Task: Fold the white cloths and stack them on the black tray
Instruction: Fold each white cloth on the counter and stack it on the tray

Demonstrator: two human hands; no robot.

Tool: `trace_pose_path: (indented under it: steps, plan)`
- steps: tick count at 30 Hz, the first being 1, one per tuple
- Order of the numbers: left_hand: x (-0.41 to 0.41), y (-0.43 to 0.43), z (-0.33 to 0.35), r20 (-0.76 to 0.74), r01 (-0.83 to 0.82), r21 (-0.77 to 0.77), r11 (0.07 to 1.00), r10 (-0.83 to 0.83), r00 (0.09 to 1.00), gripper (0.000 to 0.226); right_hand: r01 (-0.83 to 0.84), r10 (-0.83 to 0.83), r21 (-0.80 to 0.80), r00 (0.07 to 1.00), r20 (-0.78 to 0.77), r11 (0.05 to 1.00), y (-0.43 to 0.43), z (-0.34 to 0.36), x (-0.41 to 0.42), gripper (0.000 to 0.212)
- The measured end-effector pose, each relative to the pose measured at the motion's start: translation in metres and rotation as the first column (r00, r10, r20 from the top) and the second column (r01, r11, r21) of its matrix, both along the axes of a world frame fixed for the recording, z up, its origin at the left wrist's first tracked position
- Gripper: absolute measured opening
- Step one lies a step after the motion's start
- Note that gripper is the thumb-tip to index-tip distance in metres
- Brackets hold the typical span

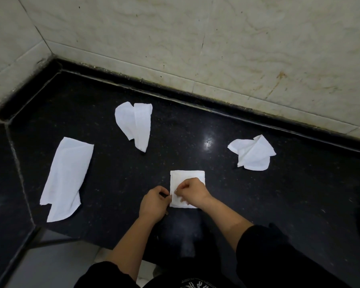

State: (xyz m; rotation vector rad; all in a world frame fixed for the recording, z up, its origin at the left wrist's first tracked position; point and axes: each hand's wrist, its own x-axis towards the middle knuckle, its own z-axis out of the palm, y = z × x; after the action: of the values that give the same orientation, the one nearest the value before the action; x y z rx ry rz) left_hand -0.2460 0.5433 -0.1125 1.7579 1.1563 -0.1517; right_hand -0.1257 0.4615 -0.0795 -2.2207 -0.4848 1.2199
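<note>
Head view looks straight down at a black polished counter [289,194], and right in the middle of it lies the folded cloth [192,176], a neat white square with its edges lined up. Both bare hands are on it. The left grip [154,204] comes in from the side, fingers curled, thumb and forefinger nipping the square's left edge. The right grip [192,191] sits on top of the square, knuckles up, fingertips [177,192] tucked down and pinching the fabric near that same left edge. So both are closed on the one cloth, nearly meeting each other. Black sleeves [264,252] show at the forearms.

Three more white cloths wait around it, all loose on the counter and well apart from one another. Off to the left, the long cloth [64,179] stretches in a slanting strip, roughly doubled over, its near end split into two flaps. Farther back, towards the wall, the crumpled cloth [135,125] lies with one side rolled in and a corner trailing towards the hands. Out to the right, the bunched cloth [252,154] sits in a rumpled heap, one corner poking up.

Behind it all runs a pale marbled tile wall [237,48], stained near the right. A bright glare [208,142] shines on the stone between the crumpled cloth and the bunched one.
</note>
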Motion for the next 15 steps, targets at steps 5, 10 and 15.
trace_pose_path:
  steps: [5,10,15]
  plan:
    - [0.0,0.003,0.002,0.021,-0.059,-0.097,0.994,0.061,0.998,0.037,0.148,-0.138,0.077,0.982,-0.126,0.986,-0.011,0.011,0.021,0.013]
    - [-0.001,0.004,0.003,0.026,-0.055,-0.127,0.99,0.059,0.998,0.036,0.405,-0.403,0.048,0.914,-0.038,0.913,-0.043,0.011,0.053,0.013]
    - [0.0,0.004,0.002,0.026,-0.023,-0.109,0.994,0.026,0.999,0.019,0.455,-0.455,0.01,0.891,-0.012,0.89,-0.061,0.001,0.05,0.006]
